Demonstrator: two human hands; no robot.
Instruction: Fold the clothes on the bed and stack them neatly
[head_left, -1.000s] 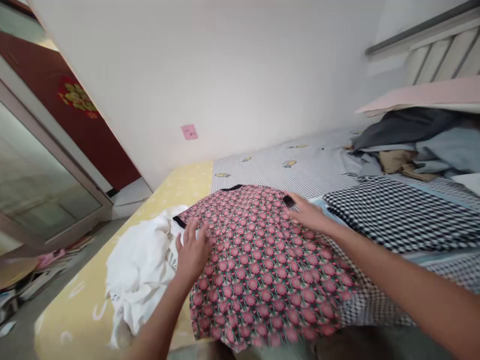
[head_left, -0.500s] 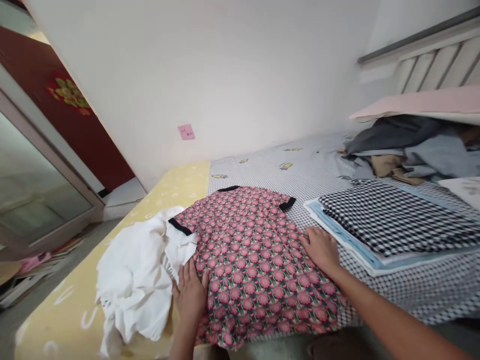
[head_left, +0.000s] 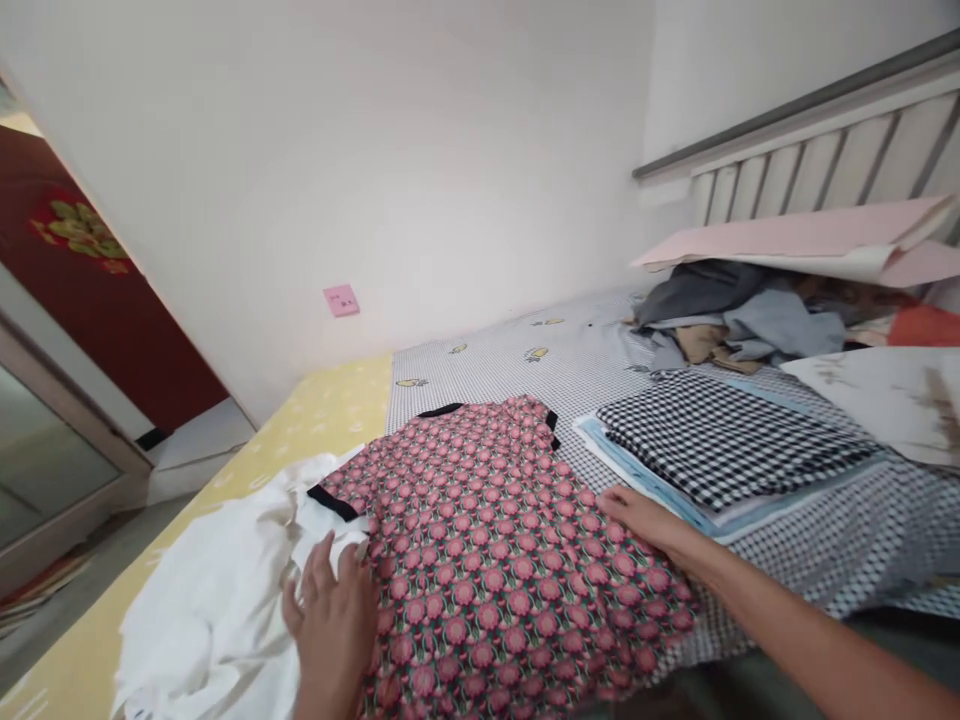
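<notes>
A short-sleeved shirt (head_left: pixel 480 560) with pink flowers and black trim is spread over the bed, its collar toward the wall. At its left edge my left hand (head_left: pixel 334 615) is open, fingers apart, between the shirt and a crumpled white garment (head_left: pixel 217 590). The shirt's left sleeve overlaps that white cloth. My right hand (head_left: pixel 641 515) rests on the shirt's right edge, its fingers closed together on the fabric; the fingertips are partly hidden. Near the right shoulder, the black sleeve cuff (head_left: pixel 553 430) stands close to the body of the shirt.
Right of the shirt lies a folded stack with a black-and-white checked cloth (head_left: pixel 735 435) on top. Behind it are heaped dark and grey clothes (head_left: pixel 742 310) under a pink sheet (head_left: pixel 802 235). A white wall (head_left: pixel 450 180) bounds the bed's far side.
The camera view has turned right. My left hand has lifted and spread its fingers. My right hand has drawn its fingers in on the shirt's edge, and the right sleeve has shifted inward.
</notes>
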